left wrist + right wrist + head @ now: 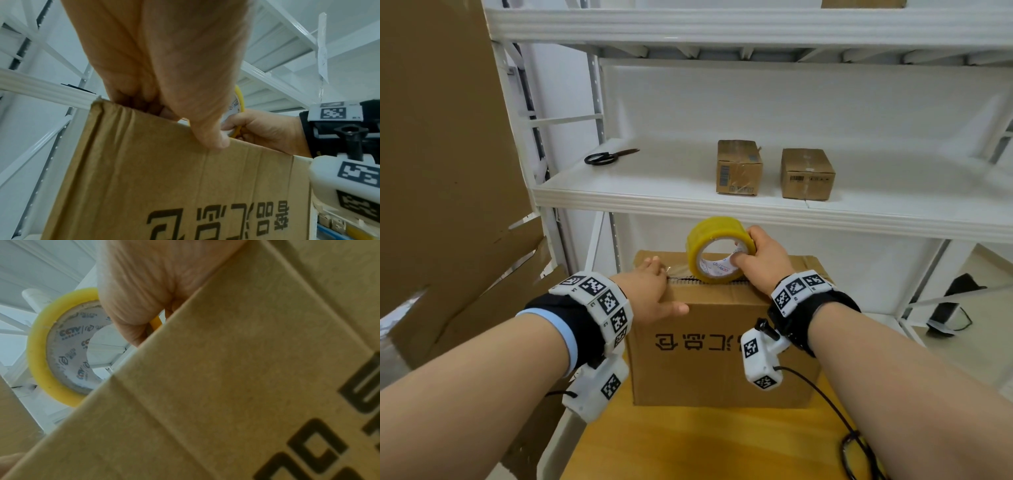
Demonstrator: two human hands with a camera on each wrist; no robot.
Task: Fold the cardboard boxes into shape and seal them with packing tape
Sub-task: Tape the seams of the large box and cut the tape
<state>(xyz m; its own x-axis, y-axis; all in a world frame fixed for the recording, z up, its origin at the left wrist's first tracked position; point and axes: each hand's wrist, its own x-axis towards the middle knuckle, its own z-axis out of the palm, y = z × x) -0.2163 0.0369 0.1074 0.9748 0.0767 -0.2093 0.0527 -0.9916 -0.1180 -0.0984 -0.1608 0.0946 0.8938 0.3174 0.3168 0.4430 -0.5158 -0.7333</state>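
White metal shelving (756,212) fills the background, and in front of it a yellow-brown wooden table (688,442) carries the work.

On that table stands the cardboard box (722,359), already folded into shape, with its top flaps closed and dark printed characters on the near face. A roll of yellowish packing tape (719,250) stands on edge on the box top, at the near edge where the flap seam runs. The right hand (763,260) has its grip closed on the roll, thumb through the core and fingers over the outer rim. The left hand (654,291) lies on the top left of the box, fingers over the top and thumb (213,139) pressed against the near face; it seems to be pinning the loose tape end there, though the strip itself is hard to make out.

By my reading, folding of this box is done and sealing has only begun: the tape looks anchored at the left, with most of the seam not yet covered, and the strip not yet cut.

Scissors (609,157) lie on the shelf above, well apart from the hands. Two small boxes (774,173) sit further right on that shelf, closed, with tape showing on the left one. Flat cardboard sheets (448,171) lean at the left, which may be boxes waiting to be folded.
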